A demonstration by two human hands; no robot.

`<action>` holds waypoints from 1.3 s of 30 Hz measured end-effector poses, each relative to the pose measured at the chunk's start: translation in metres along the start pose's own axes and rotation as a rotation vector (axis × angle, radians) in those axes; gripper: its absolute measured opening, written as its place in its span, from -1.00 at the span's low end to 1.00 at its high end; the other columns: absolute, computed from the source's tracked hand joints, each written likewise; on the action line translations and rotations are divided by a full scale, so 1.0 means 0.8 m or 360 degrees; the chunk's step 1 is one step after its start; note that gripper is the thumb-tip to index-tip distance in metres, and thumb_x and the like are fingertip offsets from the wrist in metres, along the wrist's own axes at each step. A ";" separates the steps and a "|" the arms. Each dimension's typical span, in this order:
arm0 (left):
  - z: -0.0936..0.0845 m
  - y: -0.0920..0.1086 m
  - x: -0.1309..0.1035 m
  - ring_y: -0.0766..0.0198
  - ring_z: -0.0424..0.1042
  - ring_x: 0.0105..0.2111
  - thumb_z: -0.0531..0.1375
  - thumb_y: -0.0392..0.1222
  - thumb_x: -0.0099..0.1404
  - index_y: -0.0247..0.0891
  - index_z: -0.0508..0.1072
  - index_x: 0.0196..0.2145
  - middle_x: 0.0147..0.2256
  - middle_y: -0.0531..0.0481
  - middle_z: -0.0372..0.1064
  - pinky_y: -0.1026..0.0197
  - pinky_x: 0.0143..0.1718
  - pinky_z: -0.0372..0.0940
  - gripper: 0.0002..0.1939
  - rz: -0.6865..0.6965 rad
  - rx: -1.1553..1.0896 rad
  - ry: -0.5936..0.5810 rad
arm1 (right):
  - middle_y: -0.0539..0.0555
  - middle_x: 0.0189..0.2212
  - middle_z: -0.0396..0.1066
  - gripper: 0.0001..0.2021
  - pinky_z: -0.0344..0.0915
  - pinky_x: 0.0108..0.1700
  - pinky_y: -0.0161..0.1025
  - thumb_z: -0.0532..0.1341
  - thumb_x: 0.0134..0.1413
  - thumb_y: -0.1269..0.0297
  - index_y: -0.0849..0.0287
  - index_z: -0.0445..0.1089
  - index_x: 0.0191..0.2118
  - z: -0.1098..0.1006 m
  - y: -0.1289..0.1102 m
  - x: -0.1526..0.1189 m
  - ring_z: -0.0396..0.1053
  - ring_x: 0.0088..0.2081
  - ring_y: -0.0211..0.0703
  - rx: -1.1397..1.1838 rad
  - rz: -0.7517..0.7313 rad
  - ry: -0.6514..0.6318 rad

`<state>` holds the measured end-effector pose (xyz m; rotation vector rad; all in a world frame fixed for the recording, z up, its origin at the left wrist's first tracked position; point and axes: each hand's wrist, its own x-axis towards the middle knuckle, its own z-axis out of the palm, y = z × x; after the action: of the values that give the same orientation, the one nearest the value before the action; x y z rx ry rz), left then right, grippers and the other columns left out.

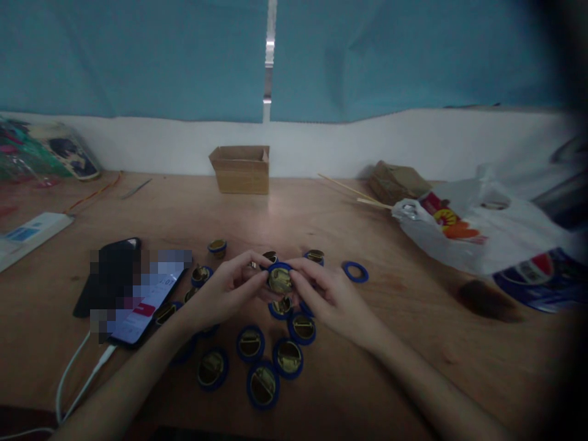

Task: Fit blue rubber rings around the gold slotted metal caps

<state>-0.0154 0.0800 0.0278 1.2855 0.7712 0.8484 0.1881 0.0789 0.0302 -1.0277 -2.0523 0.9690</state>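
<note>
Between my two hands is a round pin badge with a gold-coloured metal back and a blue rim. My left hand pinches its left edge with thumb and forefinger. On the opposite edge, my right hand grips it the same way. Several similar badges lie around and below the hands, metal backs up, such as one badge close to the front and another badge beyond my left hand. A loose blue ring rests right of my right hand.
A lit phone on a white cable and a black device lie at left, near a power strip. A cardboard box stands by the wall. At right are a plastic bag, a brown package and thin sticks.
</note>
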 end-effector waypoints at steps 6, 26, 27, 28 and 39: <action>0.000 -0.003 -0.001 0.25 0.58 -0.28 0.14 -0.18 0.36 -0.27 0.30 -0.14 -0.32 -0.04 0.55 0.22 -0.18 0.45 -0.84 0.0047 0.0043 0.0015 | 0.00 -0.39 0.40 -0.67 0.27 -0.44 -0.31 0.05 0.23 0.41 0.14 0.25 0.10 0.001 0.001 -0.003 0.37 -0.42 -0.25 0.0027 -0.0043 -0.0048; -0.007 0.001 0.001 0.27 0.45 -0.22 0.22 -0.19 0.28 -0.25 0.37 -0.20 -0.23 -0.02 0.45 0.28 -0.25 0.30 -0.84 0.0136 0.0234 0.0078 | -0.04 -0.52 0.40 -0.86 0.29 -0.48 -0.37 0.13 0.14 0.43 0.21 0.35 -0.18 0.009 -0.004 -0.001 0.38 -0.51 -0.31 -0.0013 -0.0137 0.0129; -0.009 0.002 0.001 0.26 0.46 -0.20 0.24 -0.20 0.26 -0.25 0.37 -0.19 -0.22 -0.03 0.45 0.27 -0.23 0.32 -0.82 0.0145 0.0222 0.0118 | -0.04 -0.50 0.42 -0.84 0.30 -0.45 -0.36 0.13 0.15 0.41 0.20 0.34 -0.13 0.005 -0.004 0.000 0.39 -0.49 -0.29 -0.0051 -0.0143 0.0143; -0.011 0.004 0.001 0.24 0.46 -0.17 0.27 -0.21 0.22 -0.24 0.36 -0.18 -0.19 -0.03 0.46 0.25 -0.20 0.33 -0.78 0.0165 0.0212 0.0172 | -0.03 -0.48 0.44 -0.80 0.31 -0.43 -0.34 0.14 0.17 0.36 0.19 0.33 -0.08 -0.001 -0.005 0.001 0.41 -0.47 -0.27 -0.0102 -0.0128 0.0186; -0.082 0.038 0.058 0.17 0.52 -0.31 0.31 -0.15 0.08 -0.28 0.26 -0.04 -0.24 -0.14 0.49 0.15 -0.33 0.40 -0.49 0.0178 0.1510 0.0463 | 0.17 -0.41 0.49 -0.72 0.24 -0.41 -0.20 0.20 0.06 0.12 0.25 0.38 -0.23 -0.139 0.032 -0.015 0.46 -0.38 0.01 -0.1291 0.0923 -0.0117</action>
<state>-0.0524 0.1548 0.0484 2.0714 1.4417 0.7836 0.2909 0.1159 0.0652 -2.1112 -2.2991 0.3848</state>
